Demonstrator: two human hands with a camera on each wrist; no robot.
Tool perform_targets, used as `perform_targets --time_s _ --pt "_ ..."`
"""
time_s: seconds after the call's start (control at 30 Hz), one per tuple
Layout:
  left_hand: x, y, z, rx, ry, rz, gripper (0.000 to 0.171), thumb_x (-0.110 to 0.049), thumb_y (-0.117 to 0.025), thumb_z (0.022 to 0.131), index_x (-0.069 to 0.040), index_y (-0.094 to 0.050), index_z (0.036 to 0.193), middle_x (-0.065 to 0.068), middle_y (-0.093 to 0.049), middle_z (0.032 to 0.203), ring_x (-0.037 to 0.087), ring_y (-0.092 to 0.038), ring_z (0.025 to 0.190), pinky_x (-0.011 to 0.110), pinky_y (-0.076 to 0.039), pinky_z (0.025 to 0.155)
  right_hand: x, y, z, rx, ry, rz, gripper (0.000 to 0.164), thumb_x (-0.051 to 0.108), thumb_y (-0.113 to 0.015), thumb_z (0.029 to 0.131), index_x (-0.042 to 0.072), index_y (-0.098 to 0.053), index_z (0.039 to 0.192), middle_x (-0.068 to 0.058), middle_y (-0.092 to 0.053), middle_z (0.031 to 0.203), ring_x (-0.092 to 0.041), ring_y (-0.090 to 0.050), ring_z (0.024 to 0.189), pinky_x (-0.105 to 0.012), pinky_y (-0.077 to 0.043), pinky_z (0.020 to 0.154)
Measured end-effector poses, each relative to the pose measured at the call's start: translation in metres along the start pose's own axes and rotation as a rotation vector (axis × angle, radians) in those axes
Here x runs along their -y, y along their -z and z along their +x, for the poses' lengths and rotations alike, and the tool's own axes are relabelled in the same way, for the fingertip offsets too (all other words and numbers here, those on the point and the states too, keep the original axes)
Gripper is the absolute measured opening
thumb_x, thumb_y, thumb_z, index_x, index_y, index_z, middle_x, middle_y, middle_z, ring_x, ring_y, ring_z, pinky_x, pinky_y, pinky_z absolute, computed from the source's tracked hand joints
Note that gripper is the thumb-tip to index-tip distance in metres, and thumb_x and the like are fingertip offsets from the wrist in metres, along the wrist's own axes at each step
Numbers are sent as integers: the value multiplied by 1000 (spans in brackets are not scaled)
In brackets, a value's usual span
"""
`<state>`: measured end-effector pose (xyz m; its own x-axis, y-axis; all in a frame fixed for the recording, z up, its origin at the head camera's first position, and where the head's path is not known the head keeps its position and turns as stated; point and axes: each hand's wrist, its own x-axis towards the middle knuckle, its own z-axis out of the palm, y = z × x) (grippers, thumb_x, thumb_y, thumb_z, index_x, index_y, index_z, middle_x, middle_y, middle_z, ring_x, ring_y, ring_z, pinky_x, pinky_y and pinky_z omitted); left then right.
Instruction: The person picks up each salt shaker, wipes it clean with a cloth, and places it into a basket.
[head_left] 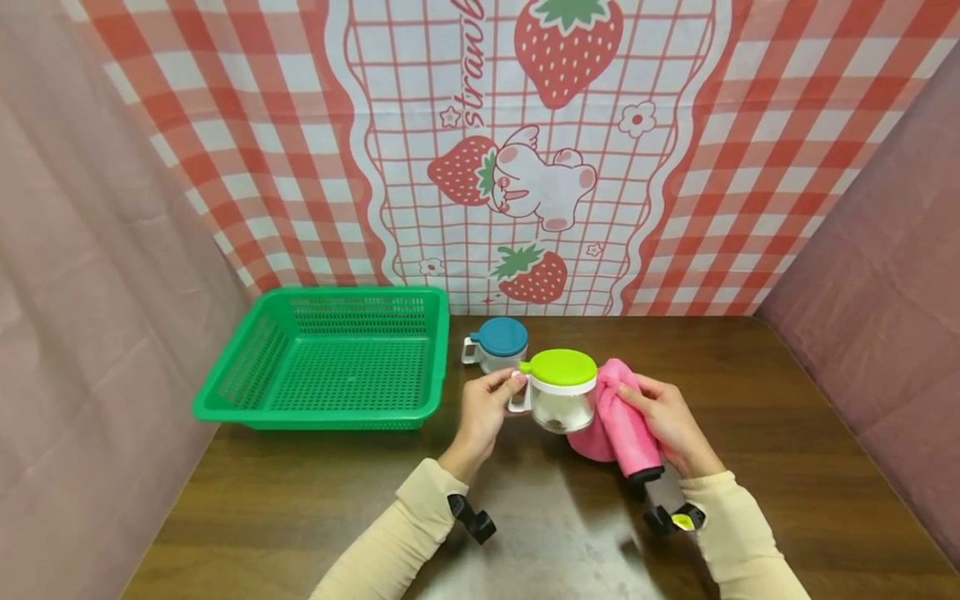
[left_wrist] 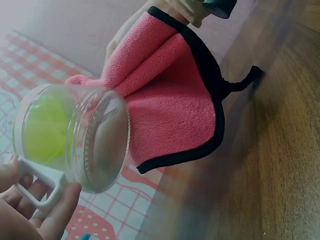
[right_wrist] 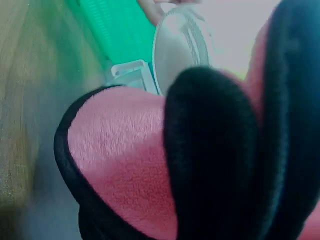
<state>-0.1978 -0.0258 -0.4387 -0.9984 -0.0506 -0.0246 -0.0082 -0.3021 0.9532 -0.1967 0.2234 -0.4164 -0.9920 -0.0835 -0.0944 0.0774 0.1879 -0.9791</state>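
My left hand [head_left: 483,412] grips the white handle of a clear seasoning jar [head_left: 561,410] with a lime green lid [head_left: 562,367], held up over the table. In the left wrist view the jar [left_wrist: 105,140] is tipped, its round base towards the cloth. My right hand [head_left: 670,421] holds a bunched pink cloth [head_left: 628,429] with black edging against or close beside the jar's right side. Folds of the cloth [right_wrist: 125,155] fill much of the right wrist view and hide the right fingers there. Behind the lime-lidded jar stands a second jar with a blue lid [head_left: 503,337].
A green plastic basket [head_left: 432,392] with slotted walls stands at the left on the brown wooden table [head_left: 315,492]. A checked strawberry curtain [head_left: 667,208] hangs along the table's back edge, with plain pinkish drapes [head_left: 97,292] at both sides.
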Motion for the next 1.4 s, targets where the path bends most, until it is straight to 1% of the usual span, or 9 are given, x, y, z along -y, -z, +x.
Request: perform_targets --time_s 0.17,0.27,0.37,0.43,0.57,0.7,0.93,1.17,1.4 --pt "-1 0 1 -40 -11 -22 29 -3 -65 91 13 -65 115 15 -71 98 16 -65 77 40 -61 65 8 -6 -9 -26 50 -55 15 22 -65 94 36 -69 91 16 -64 75 -3 -59 64 -22 -52 57" --pt "0 0 3 -66 -5 -21 28 -3 -65 91 12 -65 115 15 -71 98 16 -65 76 35 -61 62 11 -10 -13 -65 74 -93 9 21 -66 94 22 -73 100 17 -63 73 -2 -57 63 -21 -50 55" --pt "2 -1 2 -101 -10 -10 27 -4 -66 90 12 -66 113 15 -71 97 14 -64 74 34 -61 62 12 -15 -17 -102 93 -169 24 20 -66 93 3 -70 111 14 -63 73 -3 -54 61 -22 -48 54" --pt "4 -2 2 -132 -18 7 26 -5 -67 90 11 -68 111 14 -72 95 12 -63 73 33 -61 63 11 -20 -19 -119 92 -222 35 22 -66 93 -3 -66 118 8 -65 78 -4 -53 61 -23 -48 53" --pt "7 -6 -1 -169 -52 63 24 -5 -70 87 9 -71 107 18 -73 94 7 -62 72 34 -61 66 9 -29 -21 -150 99 -317 38 26 -68 92 1 -66 121 -8 -67 86 -6 -52 61 -23 -47 53" --pt "9 -9 -4 -169 -100 135 22 -6 -72 86 7 -72 104 22 -73 97 4 -61 72 35 -60 69 8 -33 -21 -201 116 -392 36 27 -68 92 3 -68 118 -16 -67 91 -9 -50 62 -23 -44 53" --pt "9 -11 -4 -164 -110 137 22 -5 -71 86 7 -72 104 24 -72 99 6 -62 73 37 -61 70 6 -33 -21 -216 114 -403 36 27 -68 92 2 -69 117 -17 -68 92 -9 -50 62 -23 -44 52" --pt "9 -12 -4 -155 -109 136 22 -4 -70 87 8 -72 104 25 -72 101 4 -61 74 41 -60 74 8 -31 -21 -212 81 -404 40 28 -68 92 2 -66 123 -20 -68 103 -8 -51 67 -22 -44 55" --pt "12 -6 -3 -121 -111 137 23 -4 -70 87 9 -71 106 26 -71 103 4 -62 76 38 -60 76 9 -29 -21 -186 120 -416 34 25 -67 93 0 -68 116 -17 -67 93 -8 -49 65 -23 -42 53"
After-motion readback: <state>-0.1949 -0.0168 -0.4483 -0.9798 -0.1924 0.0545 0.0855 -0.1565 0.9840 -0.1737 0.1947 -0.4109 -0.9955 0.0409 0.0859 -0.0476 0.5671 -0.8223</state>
